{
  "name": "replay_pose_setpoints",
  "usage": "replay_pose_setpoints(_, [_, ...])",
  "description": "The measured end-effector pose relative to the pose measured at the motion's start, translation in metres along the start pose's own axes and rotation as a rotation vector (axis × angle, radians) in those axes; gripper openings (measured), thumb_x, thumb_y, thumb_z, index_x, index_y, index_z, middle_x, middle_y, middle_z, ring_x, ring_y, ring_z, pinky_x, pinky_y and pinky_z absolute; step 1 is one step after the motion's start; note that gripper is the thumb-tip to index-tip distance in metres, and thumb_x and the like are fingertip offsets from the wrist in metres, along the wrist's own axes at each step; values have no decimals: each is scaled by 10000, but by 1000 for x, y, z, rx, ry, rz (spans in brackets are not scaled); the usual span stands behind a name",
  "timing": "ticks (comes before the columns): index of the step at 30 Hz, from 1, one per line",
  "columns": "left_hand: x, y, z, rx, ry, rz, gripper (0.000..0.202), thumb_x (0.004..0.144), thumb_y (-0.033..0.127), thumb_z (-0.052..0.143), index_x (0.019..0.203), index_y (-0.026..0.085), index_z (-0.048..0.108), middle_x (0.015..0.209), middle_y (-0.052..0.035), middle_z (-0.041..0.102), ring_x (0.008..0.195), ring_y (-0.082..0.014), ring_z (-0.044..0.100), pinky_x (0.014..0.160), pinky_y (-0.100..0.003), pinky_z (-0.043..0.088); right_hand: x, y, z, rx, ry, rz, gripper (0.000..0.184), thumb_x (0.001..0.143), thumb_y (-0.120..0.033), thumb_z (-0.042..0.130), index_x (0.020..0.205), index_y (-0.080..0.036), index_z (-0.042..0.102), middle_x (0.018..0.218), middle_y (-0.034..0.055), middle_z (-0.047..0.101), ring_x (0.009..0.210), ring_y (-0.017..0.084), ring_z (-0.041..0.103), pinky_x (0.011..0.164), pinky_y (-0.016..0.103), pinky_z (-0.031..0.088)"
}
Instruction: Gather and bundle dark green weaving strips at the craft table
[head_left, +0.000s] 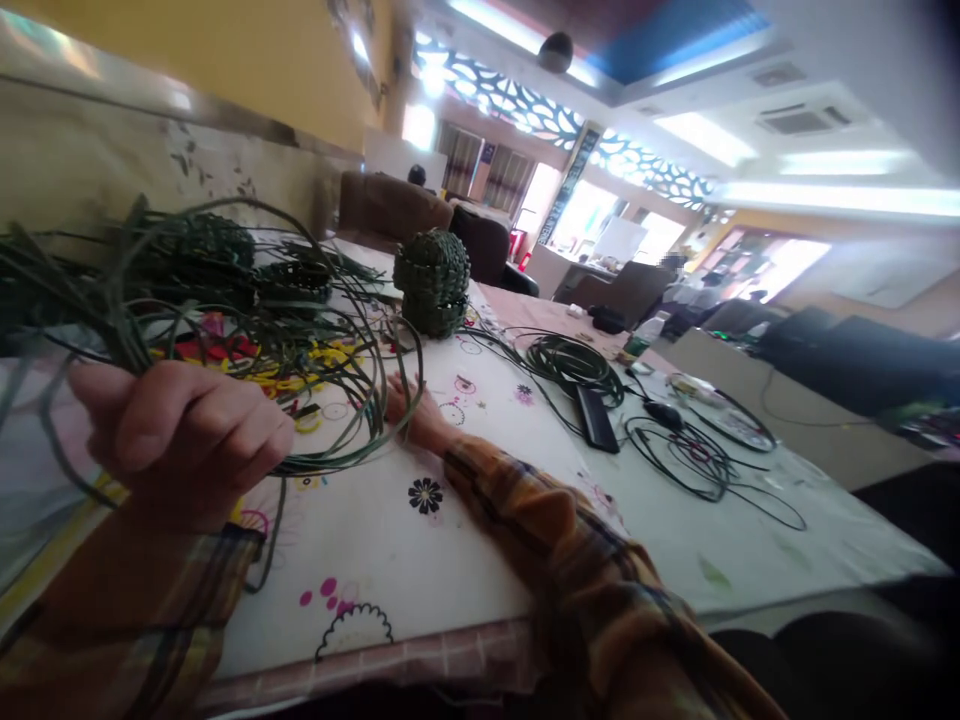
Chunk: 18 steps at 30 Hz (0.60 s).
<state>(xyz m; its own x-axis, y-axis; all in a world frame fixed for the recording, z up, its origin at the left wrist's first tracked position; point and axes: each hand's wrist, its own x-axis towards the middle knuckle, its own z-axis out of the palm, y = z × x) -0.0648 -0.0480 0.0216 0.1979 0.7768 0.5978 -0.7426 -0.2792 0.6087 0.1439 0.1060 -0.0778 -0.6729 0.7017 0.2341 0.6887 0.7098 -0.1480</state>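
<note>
My left hand is raised at the left, its fingers closed round a bundle of dark green weaving strips. The strips fan out above the fist, and some loop down to the right. My right hand is low over the flowered tablecloth, beside and partly behind those loops. Its fingers are small and partly covered, so I cannot tell whether they grip a strip. Just beyond it stands a green woven piece with a rounded top. Yellow and red pieces lie under the loose strips.
Coiled green strips lie right of centre near a black phone-like slab. A dark computer mouse and more loose loops are farther right. More green woven work sits by the wall. A bottle and chairs are beyond.
</note>
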Motion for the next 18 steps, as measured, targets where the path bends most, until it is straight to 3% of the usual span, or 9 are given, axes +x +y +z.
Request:
replay_pose_setpoints(2, [-3, -4, 1, 156, 137, 11, 573, 823, 612, 591, 406, 266, 404, 243, 100, -7, 211, -144, 66, 261, -262, 252, -37, 22, -13, -74, -1, 175, 179, 942, -114, 489, 964, -145, 664, 1145, 119, 656, 1266, 257, 495, 1165, 496, 253])
replay_pose_setpoints(3, [-3, -7, 1, 198, 99, 17, 570, 822, 622, 586, 406, 273, 413, 236, 100, 22, 209, -152, 90, 260, -267, 270, -55, 31, -21, -94, 34, 273, 257, 967, -102, 406, 939, -125, 661, 1060, 142, 672, 1167, 256, 555, 1118, 483, 314])
replay_pose_setpoints(5, [0, -16, 1, 230, -96, 21, 533, 855, 618, 558, 451, 277, 486, 241, 99, 157, 205, -153, 166, 273, -269, 307, -84, 39, -38, -29, 275, 469, 375, 1040, -224, 293, 996, -143, 656, 1009, 133, 685, 1043, 222, 612, 1013, 384, 419])
replay_pose_setpoints(6, [3, -21, 3, 240, -206, 10, 508, 877, 611, 541, 494, 277, 540, 261, 93, 228, 210, -152, 207, 285, -270, 321, -95, 37, -44, 24, 386, 447, 397, 1055, -287, 277, 1055, -154, 651, 1053, 132, 687, 1055, 213, 618, 997, 357, 432])
replay_pose_setpoints(8, [10, -32, 9, 272, -311, -51, 468, 914, 589, 515, 590, 271, 629, 304, 79, 292, 239, -154, 255, 315, -273, 331, -106, 23, -53, 129, 506, 215, 388, 1039, -414, 362, 1203, -174, 620, 1232, 134, 655, 1198, 212, 581, 1060, 351, 406])
replay_pose_setpoints(11, [19, -46, 29, 263, -373, -161, 441, 939, 552, 514, 673, 238, 673, 346, 73, 278, 285, -142, 272, 357, -258, 328, -108, -15, -56, 205, 418, -214, 694, 860, -607, 636, 1386, -170, 514, 1424, 148, 549, 1390, 255, 443, 1205, 421, 238])
replay_pose_setpoints(13, [25, -53, 45, 203, -429, -204, 432, 954, 523, 510, 696, 218, 672, 373, 72, 267, 305, -123, 271, 379, -238, 336, -106, -37, -54, 250, 296, -343, 804, 794, -629, 698, 1429, -192, 471, 1445, 140, 531, 1406, 255, 425, 1215, 434, 206])
replay_pose_setpoints(15, [32, -58, 61, 132, -447, -228, 438, 977, 504, 479, 718, 205, 667, 402, 73, 254, 319, -100, 242, 391, -215, 349, -106, -50, -53, 324, 247, -362, 680, 790, -590, 726, 1314, -191, 560, 1293, 119, 634, 1267, 240, 546, 1161, 409, 291])
replay_pose_setpoints(18, [49, -59, 82, 76, -376, -248, 492, 1027, 464, 373, 729, 175, 636, 432, 78, 209, 336, -77, 201, 393, -188, 376, -113, -53, -56, 451, 225, -248, 375, 864, -533, 676, 934, -166, 642, 824, 26, 656, 810, 163, 609, 852, 287, 453])
